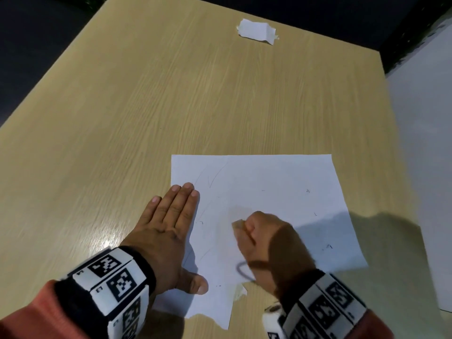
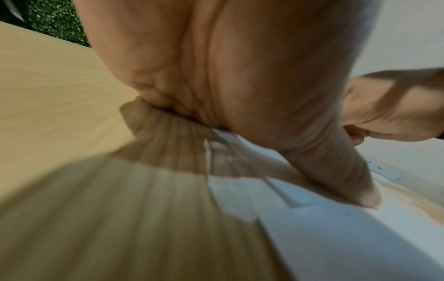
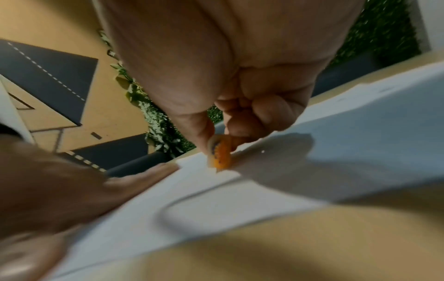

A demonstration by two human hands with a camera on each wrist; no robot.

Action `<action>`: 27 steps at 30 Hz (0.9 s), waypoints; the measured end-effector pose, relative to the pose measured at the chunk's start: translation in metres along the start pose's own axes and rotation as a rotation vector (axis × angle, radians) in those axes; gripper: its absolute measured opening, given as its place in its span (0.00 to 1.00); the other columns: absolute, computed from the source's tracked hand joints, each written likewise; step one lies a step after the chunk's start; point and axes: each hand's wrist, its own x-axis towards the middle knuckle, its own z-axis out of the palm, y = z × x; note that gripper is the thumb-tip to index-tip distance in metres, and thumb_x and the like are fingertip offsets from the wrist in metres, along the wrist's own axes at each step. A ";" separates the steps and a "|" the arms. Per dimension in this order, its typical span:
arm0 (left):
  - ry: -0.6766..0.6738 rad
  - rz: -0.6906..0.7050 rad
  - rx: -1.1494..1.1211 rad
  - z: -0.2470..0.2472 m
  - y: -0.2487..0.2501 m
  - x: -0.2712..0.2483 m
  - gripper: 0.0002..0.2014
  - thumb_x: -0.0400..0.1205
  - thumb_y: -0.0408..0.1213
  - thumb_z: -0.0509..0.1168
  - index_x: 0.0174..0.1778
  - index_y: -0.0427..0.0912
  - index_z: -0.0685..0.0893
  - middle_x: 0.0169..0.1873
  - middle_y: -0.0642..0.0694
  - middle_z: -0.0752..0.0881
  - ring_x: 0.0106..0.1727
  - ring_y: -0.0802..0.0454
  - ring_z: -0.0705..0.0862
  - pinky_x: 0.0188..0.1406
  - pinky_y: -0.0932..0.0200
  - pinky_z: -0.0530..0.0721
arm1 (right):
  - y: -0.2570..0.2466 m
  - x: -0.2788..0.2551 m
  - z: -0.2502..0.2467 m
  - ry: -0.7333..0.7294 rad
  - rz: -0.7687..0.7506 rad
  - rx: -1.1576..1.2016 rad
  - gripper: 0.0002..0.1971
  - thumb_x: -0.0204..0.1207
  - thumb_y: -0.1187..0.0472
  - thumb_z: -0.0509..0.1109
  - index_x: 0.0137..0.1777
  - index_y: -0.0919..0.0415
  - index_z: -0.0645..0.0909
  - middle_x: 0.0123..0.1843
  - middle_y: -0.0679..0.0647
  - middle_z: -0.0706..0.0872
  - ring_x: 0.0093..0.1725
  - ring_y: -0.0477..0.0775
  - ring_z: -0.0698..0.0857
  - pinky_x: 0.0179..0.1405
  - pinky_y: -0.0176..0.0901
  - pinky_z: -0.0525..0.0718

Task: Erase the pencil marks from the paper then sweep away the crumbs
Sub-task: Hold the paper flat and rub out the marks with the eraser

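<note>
Paper (image 1: 269,204) is laid flat on the near right part of the wooden bench (image 1: 171,94); its near edge is torn and ragged. Left hand (image 1: 168,231) is spread flat, fingers straight and together, pressed on the paper's left edge, with the thumb (image 2: 355,182) planted on the sheet. Right hand (image 1: 266,238) is clenched around a small orange eraser (image 3: 220,154), pinched between thumb and curled fingers; the eraser tip is touching the paper near the middle of the sheet. Head view is motion-blurred around the eraser. A curved pencil line (image 3: 192,197) is seen on the sheet just near of the right hand; fainter strokes are seen near the left fingertips, and small dark specks are scattered toward the right side. A small crumpled white scrap (image 1: 256,31) is lying at the far end of the bench, well apart from the sheet.
</note>
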 end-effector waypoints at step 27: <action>-0.290 -0.087 0.112 -0.022 0.013 -0.002 0.71 0.57 0.85 0.52 0.65 0.42 0.09 0.65 0.46 0.09 0.70 0.48 0.13 0.76 0.46 0.24 | -0.007 -0.025 0.013 -0.161 -0.186 0.216 0.16 0.78 0.47 0.55 0.31 0.52 0.64 0.29 0.48 0.70 0.31 0.54 0.72 0.33 0.51 0.76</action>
